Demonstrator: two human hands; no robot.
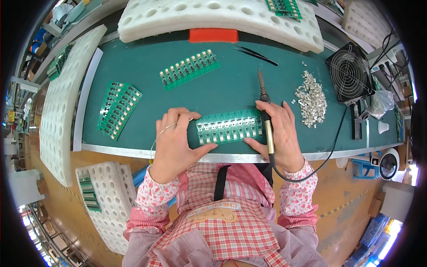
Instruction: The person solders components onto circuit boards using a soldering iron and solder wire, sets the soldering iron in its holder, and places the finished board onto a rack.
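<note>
Two rows of small parts run along a green circuit board panel [230, 127] lying near the bench's front edge. My left hand [172, 138] grips the panel's left end, thumb at the lower edge and forefinger at the upper corner. A thin silvery wire [163, 131], looking like solder, loops from those fingers. My right hand [282, 133] holds a soldering iron [269, 133], its tip pointing away from me, clear of the panel. That hand's thumb also touches the panel's lower right edge.
Other panels [190, 69] lie beyond and overlapping boards [119, 109] at left. Black tweezers [256, 55] rest near the back. At right are a pile of small metallic parts [311, 100], a fan [350, 73] and the iron's cord [331, 153]. White foam trays [222, 20] border the bench.
</note>
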